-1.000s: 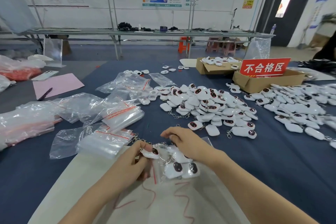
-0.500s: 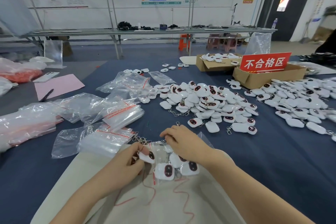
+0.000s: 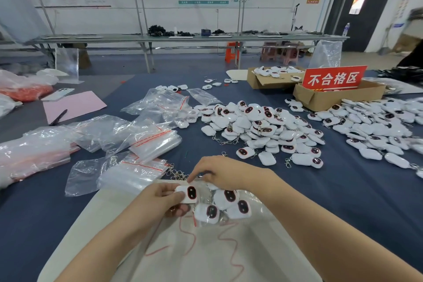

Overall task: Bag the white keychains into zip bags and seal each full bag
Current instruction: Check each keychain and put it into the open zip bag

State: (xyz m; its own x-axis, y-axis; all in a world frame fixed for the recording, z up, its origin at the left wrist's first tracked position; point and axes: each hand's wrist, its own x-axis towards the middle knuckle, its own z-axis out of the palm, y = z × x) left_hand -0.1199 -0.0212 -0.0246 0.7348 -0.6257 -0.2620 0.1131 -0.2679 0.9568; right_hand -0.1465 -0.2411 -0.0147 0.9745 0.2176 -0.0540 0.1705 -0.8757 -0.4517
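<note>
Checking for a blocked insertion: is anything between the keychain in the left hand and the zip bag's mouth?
Nothing visible. The left hand holds the keychain right at the zip bag, whose edge the right hand holds.

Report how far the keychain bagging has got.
Done: no sealed, filled bag is clearly visible. In hand: the left hand feeds a white keychain into a zip bag that already holds several, while the right hand holds its mouth; unsealed. Left: the big pile of loose keychains, a second pile, and stacks of empty zip bags.
</note>
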